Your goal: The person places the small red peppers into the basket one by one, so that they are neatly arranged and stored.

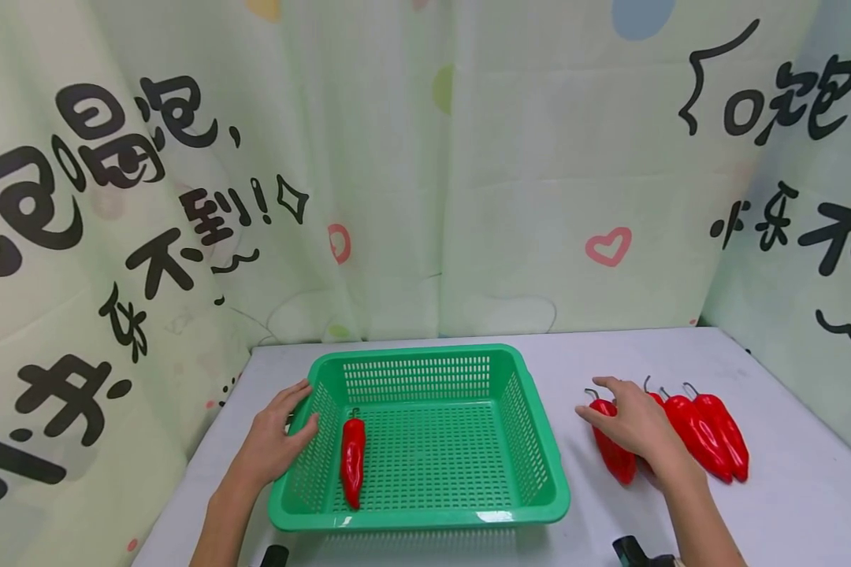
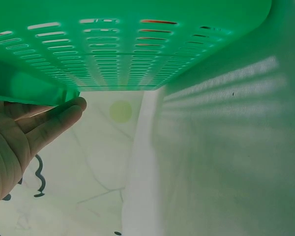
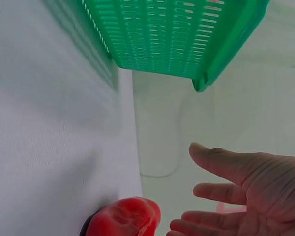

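Note:
A green plastic basket (image 1: 425, 520) with slotted walls stands on the table. My left hand (image 1: 278, 435) holds its left rim, thumb on the upper side; the left wrist view shows straight fingers (image 2: 59, 120) under the rim. One red pepper (image 1: 352, 461) lies inside the basket, on the left. To the basket's right, my right hand (image 1: 629, 421) hovers over a red pepper (image 1: 617, 458), fingers spread. In the right wrist view the hand (image 3: 246, 191) is apart from the pepper (image 3: 125, 219). Beside it lie more red peppers (image 1: 693, 433), one mostly hidden behind the hand.
The white table (image 1: 567, 358) ends at a pale patterned curtain (image 1: 510, 197) behind and at both sides. Black wrist camera parts (image 1: 631, 551) show at the bottom edge of the head view.

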`<act>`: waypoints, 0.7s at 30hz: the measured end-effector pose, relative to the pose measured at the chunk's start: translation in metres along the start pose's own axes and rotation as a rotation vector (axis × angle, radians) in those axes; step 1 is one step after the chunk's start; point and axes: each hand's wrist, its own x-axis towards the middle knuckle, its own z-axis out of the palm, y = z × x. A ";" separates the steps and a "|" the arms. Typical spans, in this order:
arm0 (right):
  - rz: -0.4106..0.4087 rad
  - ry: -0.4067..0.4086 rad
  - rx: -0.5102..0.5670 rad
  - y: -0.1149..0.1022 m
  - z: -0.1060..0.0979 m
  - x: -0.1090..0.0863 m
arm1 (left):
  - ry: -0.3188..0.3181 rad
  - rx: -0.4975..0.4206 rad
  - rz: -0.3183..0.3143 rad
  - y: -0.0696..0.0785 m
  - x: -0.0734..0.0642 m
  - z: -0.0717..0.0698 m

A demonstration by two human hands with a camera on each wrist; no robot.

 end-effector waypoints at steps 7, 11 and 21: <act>0.005 -0.034 -0.009 0.006 -0.001 0.003 | 0.005 -0.002 0.003 0.000 0.000 0.000; 0.023 -0.059 0.008 0.008 0.002 0.003 | 0.007 0.000 0.006 0.000 0.000 0.001; 0.034 -0.072 -0.017 0.010 0.013 0.003 | -0.005 -0.023 -0.009 0.000 0.000 0.000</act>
